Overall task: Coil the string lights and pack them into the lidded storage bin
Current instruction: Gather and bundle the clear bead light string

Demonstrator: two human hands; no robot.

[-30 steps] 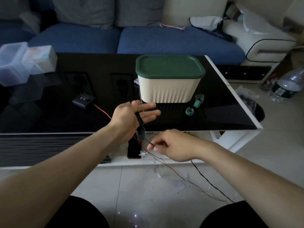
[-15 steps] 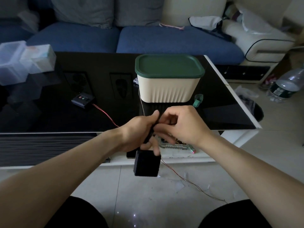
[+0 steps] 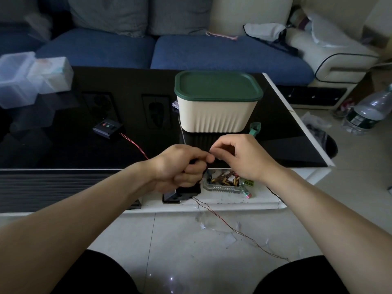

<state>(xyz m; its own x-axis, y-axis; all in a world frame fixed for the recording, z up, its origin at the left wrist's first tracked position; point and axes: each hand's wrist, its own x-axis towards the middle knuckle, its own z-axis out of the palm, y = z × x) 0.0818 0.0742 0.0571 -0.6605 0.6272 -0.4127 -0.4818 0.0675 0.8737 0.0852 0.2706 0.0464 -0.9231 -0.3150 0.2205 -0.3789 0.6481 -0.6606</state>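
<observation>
A cream ribbed storage bin (image 3: pixel 216 115) with its dark green lid (image 3: pixel 218 85) on stands on the black glass table (image 3: pixel 63 145). In front of it, my left hand (image 3: pixel 180 166) is curled into a fist around the gathered string lights wire, and a black box (image 3: pixel 188 190) hangs just under that fist. My right hand (image 3: pixel 239 155) pinches the thin wire right beside my left thumb. The rest of the string lights wire (image 3: pixel 233 230) trails down over the floor tiles to the right, with small clear star lights along it.
A small black controller (image 3: pixel 107 128) with a red wire lies on the table at left. Clear plastic boxes (image 3: pixel 27 79) sit at the far left. A green tape dispenser (image 3: pixel 254 128) stands by the bin. A phone (image 3: pixel 170 198) and a glass tray (image 3: pixel 222 183) lie on the lower shelf. A blue sofa (image 3: pixel 191 52) is behind.
My left hand closed from spread fingers into a fist on the wire. My right hand rose from below the table edge to meet it. The black box was drawn up under the fist.
</observation>
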